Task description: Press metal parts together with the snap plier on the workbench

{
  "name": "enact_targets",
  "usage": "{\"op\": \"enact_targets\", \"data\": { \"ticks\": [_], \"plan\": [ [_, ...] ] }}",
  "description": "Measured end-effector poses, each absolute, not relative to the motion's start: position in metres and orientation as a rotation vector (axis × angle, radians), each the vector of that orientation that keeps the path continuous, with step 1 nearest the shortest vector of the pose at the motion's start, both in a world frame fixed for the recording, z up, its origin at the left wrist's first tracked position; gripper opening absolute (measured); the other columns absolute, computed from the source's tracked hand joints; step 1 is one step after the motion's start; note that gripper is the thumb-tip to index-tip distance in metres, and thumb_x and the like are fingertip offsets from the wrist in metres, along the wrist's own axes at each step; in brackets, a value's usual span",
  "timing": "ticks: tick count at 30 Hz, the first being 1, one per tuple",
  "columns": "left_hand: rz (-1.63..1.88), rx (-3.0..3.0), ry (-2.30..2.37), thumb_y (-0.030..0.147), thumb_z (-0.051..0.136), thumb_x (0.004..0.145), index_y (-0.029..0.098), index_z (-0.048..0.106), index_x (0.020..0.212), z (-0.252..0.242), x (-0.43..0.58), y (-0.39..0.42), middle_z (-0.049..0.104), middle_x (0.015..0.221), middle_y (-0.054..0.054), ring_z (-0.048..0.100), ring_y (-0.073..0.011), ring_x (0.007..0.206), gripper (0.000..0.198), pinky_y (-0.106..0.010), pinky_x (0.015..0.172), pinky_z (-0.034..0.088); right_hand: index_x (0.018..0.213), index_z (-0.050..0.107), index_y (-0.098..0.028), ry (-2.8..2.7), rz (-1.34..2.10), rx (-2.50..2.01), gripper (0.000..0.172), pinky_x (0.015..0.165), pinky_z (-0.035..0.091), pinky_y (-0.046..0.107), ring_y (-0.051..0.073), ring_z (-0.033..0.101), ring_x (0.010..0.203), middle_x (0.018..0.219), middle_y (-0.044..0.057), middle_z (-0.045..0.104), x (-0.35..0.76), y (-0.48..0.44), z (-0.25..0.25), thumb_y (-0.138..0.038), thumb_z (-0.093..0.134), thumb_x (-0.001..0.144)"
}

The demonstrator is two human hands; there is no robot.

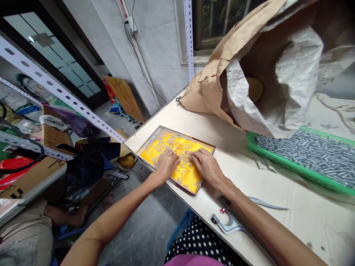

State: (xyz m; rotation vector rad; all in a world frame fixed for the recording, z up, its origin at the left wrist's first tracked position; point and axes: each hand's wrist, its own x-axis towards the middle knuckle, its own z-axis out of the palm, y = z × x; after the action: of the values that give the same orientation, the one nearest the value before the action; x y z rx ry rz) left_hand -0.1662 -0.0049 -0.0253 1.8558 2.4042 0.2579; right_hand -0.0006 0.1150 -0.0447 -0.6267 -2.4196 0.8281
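A shallow tray with a yellow sheet (159, 147) lies at the near left corner of the white table (227, 147), strewn with several small metal pins (166, 138). My left hand (165, 165) rests palm down on the tray, fingers bent over the pins. My right hand (206, 165) lies beside it on the tray's right part, fingers curled down onto the pins. The fingertips of the two hands almost meet mid-tray. Whether either hand pinches a pin is hidden.
A green tray (291, 166) full of metal pins sits to the right, under a big open brown and white sack (266, 70). A metal clamp tool (226, 221) lies near the table's front edge. Left of the table stand perforated shelving (55, 88) and clutter.
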Motion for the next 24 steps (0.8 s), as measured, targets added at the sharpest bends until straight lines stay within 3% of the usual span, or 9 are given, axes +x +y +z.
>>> {"op": "enact_targets", "data": {
  "ticks": [4,9,15,19,24],
  "plan": [
    [0.321,1.733,2.428,0.019,0.059,0.088,0.017,0.069,0.091,-0.027,-0.166,0.003,0.067,0.091,-0.008,0.057,-0.0234,0.092,0.01,-0.033,0.082,0.044,0.091,0.07,-0.016,-2.265,1.099,-0.706,0.025,0.076,0.048,0.033,0.02,0.063,0.079,0.087,0.009,0.069,-0.01,0.11,-0.046,-0.023,0.046,0.092],
    [0.542,1.528,2.468,0.016,0.06,0.082,0.018,0.068,0.081,-0.029,-0.165,0.006,0.068,0.082,-0.006,0.06,-0.0214,0.083,0.008,-0.032,0.078,0.045,0.095,0.068,-0.017,-2.032,1.521,-0.935,0.027,0.057,0.046,0.026,0.014,0.06,0.055,0.062,0.0,0.064,-0.023,0.107,-0.048,-0.026,0.044,0.09],
    [1.056,1.081,2.222,0.024,0.066,0.077,0.017,0.071,0.078,-0.027,-0.154,0.007,0.072,0.078,-0.004,0.064,-0.0179,0.071,0.008,-0.027,0.067,0.047,0.07,0.063,-0.019,-1.998,1.605,-0.892,0.027,0.051,0.039,0.024,0.013,0.054,0.049,0.054,-0.002,0.06,-0.031,0.102,-0.049,-0.043,0.058,0.082],
    [1.257,0.788,1.922,0.033,0.074,0.069,0.015,0.071,0.079,-0.029,-0.146,0.006,0.07,0.072,-0.004,0.061,-0.0142,0.062,0.021,-0.022,0.056,0.044,0.065,0.06,-0.019,-1.941,1.676,-0.882,0.031,0.051,0.038,0.024,0.013,0.054,0.05,0.054,-0.001,0.06,-0.032,0.099,-0.052,-0.046,0.057,0.08],
    [1.29,0.571,1.674,0.044,0.082,0.056,0.013,0.065,0.065,-0.033,-0.147,0.002,0.06,0.061,-0.001,0.05,-0.0087,0.051,0.037,-0.02,0.05,0.04,0.068,0.061,-0.019,-2.027,1.65,-0.804,0.032,0.054,0.041,0.026,0.014,0.054,0.052,0.057,0.0,0.06,-0.028,0.099,-0.055,-0.043,0.05,0.086]
  ]
}}
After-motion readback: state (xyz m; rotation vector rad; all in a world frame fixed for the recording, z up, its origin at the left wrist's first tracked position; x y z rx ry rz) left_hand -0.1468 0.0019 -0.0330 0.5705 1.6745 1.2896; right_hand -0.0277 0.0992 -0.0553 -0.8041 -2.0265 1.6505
